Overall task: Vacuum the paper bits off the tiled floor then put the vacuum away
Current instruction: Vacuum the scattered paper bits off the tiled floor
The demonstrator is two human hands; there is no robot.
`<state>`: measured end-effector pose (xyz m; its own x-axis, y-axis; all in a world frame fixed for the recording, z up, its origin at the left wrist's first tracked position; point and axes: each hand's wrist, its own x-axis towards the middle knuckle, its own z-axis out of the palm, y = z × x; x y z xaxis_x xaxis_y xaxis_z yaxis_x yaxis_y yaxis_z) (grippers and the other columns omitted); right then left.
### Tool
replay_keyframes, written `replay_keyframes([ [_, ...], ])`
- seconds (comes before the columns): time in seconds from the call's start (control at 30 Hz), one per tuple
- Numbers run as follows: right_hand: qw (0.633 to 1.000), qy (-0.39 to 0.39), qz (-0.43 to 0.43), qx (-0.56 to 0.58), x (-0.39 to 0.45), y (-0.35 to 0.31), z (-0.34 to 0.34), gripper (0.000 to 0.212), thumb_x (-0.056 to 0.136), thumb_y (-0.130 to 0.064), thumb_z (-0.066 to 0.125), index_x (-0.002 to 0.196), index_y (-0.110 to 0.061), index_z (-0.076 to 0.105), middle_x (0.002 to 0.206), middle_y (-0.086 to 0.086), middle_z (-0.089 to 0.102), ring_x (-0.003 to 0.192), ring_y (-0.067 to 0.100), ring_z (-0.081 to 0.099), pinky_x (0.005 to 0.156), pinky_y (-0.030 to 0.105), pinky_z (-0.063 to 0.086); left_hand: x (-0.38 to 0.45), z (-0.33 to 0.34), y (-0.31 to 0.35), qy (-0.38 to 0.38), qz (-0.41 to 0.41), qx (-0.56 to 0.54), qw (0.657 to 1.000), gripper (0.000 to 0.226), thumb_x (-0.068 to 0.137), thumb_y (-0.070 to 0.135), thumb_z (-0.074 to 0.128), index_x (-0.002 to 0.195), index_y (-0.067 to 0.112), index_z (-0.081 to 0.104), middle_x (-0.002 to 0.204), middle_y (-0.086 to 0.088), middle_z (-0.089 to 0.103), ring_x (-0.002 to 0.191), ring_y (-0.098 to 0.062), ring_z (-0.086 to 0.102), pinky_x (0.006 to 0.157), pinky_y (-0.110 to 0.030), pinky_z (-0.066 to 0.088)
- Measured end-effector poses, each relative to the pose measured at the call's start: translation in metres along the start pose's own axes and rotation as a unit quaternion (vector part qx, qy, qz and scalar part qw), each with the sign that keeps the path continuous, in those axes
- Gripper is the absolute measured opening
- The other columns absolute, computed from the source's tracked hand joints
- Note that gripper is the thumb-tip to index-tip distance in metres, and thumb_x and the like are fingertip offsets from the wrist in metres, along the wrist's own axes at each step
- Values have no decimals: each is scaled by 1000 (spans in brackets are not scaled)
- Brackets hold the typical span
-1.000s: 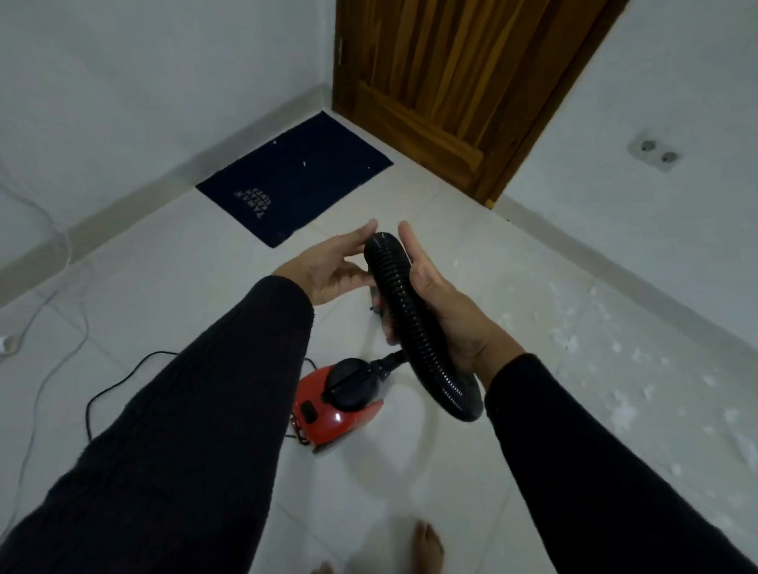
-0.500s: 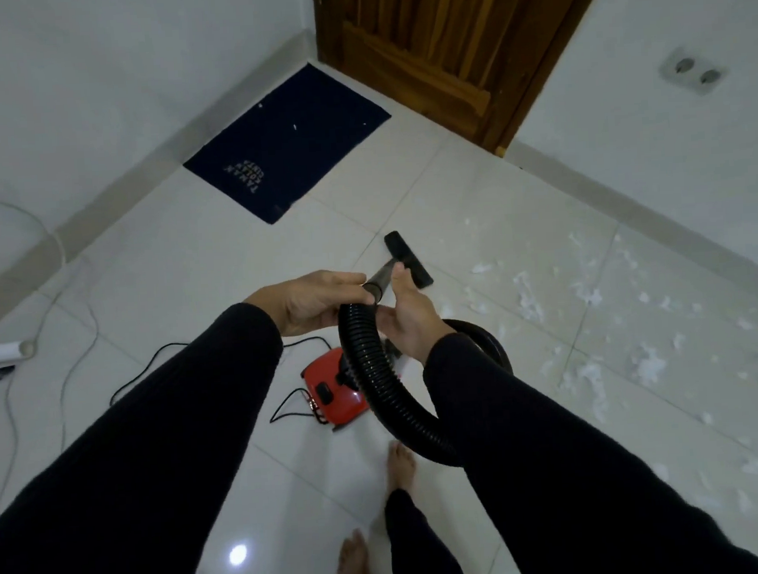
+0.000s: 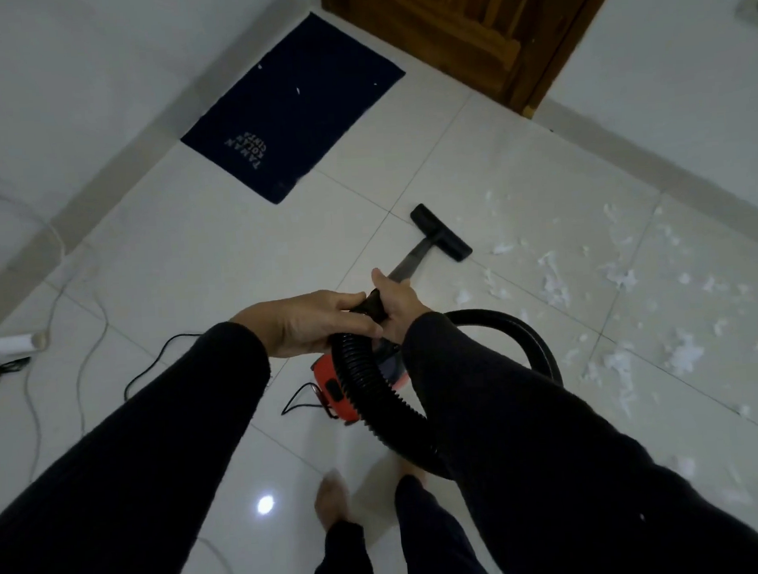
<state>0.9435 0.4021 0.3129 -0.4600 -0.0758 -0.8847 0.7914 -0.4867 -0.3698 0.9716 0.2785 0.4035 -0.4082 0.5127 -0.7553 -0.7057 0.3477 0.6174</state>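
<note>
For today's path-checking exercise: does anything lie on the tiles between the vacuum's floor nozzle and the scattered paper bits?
Nothing visible does. The floor nozzle rests on bare tile, and the nearest paper bits lie just to its right, with only open floor between.

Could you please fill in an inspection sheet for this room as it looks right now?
Surface: glossy tiled floor.
Job's things: red vacuum; ribbed hose; floor nozzle resting left of the paper bits.
Clutter: white roll by the left wall.
Grippers: left hand and right hand both grip the hose end.
Cables: black cord; white cable.
Surroundings: navy mat, wooden door.
</note>
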Motion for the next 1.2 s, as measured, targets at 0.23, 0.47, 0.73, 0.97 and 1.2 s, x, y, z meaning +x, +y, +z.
replay_keyframes([
  [0.23,993,66,6,94,24,4,12,37,99,-21,53,132,-19,37,109,18,56,83,28,62,76,41,58,1,-30,-1,-46,-14,-5,999,49,85,3,63,124,27,46,104,-4,64,93,-11,64,78,-18,53],
  [0.47,989,143,-27,30,46,6,34,40,99,-24,47,138,-17,38,89,10,46,59,20,51,44,25,48,13,-50,-2,-78,-45,-36,995,38,91,6,56,115,32,40,107,-9,59,93,-15,61,81,-20,55],
  [0.73,993,109,-26,-41,69,-38,12,51,105,-32,32,152,-22,15,118,13,47,76,21,57,67,36,52,66,-59,21,-47,-78,22,996,91,90,31,60,146,44,-10,111,5,60,104,-17,63,76,-25,57],
  [0.97,996,62,-35,-52,104,-91,-11,58,104,-41,33,150,-47,-1,125,5,45,86,18,56,72,38,50,122,-58,62,-48,-75,69,994,92,87,34,64,145,49,-7,102,-5,64,92,-19,66,71,-27,56],
  [1.2,998,36,-36,-40,133,-151,-40,62,102,-40,42,149,-52,4,124,3,45,93,19,58,63,33,52,180,-55,103,-43,-65,76,994,97,82,32,71,145,49,0,114,5,57,95,-19,65,75,-30,57],
])
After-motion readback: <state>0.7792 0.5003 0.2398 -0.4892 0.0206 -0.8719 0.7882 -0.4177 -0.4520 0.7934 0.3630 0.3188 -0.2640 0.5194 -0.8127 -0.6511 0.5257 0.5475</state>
